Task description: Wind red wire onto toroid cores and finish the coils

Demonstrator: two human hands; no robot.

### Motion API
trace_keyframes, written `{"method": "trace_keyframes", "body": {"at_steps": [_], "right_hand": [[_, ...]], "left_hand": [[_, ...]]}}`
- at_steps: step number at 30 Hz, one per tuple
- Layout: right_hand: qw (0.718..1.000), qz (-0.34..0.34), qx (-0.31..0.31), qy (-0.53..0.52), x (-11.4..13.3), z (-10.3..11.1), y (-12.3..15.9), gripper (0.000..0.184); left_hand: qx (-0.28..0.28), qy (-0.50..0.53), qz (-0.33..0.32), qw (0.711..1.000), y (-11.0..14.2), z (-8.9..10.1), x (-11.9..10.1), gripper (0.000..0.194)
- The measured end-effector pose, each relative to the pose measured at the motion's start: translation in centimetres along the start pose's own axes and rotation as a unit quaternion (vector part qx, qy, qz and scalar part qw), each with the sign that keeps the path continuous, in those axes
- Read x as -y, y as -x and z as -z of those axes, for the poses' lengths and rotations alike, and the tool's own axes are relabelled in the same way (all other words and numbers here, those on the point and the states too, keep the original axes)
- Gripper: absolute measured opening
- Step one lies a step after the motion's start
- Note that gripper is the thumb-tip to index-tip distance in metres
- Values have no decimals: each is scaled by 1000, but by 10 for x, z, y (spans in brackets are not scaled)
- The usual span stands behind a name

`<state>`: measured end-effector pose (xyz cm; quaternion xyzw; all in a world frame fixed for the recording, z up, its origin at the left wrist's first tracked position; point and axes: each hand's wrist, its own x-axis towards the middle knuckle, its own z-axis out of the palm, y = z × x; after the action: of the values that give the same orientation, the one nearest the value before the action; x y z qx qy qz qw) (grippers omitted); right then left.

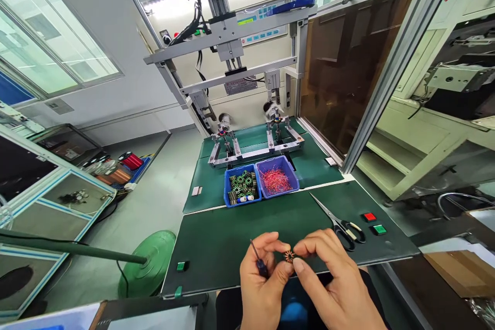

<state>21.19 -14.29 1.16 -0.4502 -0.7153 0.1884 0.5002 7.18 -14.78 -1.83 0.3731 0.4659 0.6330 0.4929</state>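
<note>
My left hand (265, 281) is closed, pinching a small round toothed motor core (289, 256) with copper-coloured windings. It also keeps a thin-shafted tool with a dark handle (262, 268), like a small screwdriver, tucked in its palm, shaft pointing up. From the other side, the thumb and fingers of my right hand (332, 281) grip the same core. Both hands are above the front edge of the green table (216, 247). Beyond them, a blue bin (245, 203) holds several green toothed cores and a blue-and-white tube. Beside it, a purple bin (284, 193) contains tangled red and yellow wire pieces.
Black-handled scissors (340, 227) lie to the right, near a red button (369, 217) and a green button (379, 229). Another green button (181, 266) sits at the left. Behind the bins stands a two-station machine frame (257, 153). A brown tinted panel (348, 77) borders the right side.
</note>
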Motion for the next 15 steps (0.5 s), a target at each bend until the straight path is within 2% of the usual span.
{"method": "trace_keyframes", "body": {"at_steps": [2, 4, 8, 15], "right_hand": [[1000, -3, 0, 3, 3, -1, -2, 14], [1000, -8, 4, 4, 3, -2, -3, 19], [1000, -9, 13, 1, 2, -4, -2, 20], [1000, -3, 9, -12, -2, -2, 0, 19]], "left_hand": [[-29, -27, -21, 999, 2, -1, 0, 36], [-31, -28, -21, 999, 2, -1, 1, 35], [13, 46, 27, 999, -2, 0, 2, 41], [-11, 181, 119, 976, -6, -8, -8, 49]]}}
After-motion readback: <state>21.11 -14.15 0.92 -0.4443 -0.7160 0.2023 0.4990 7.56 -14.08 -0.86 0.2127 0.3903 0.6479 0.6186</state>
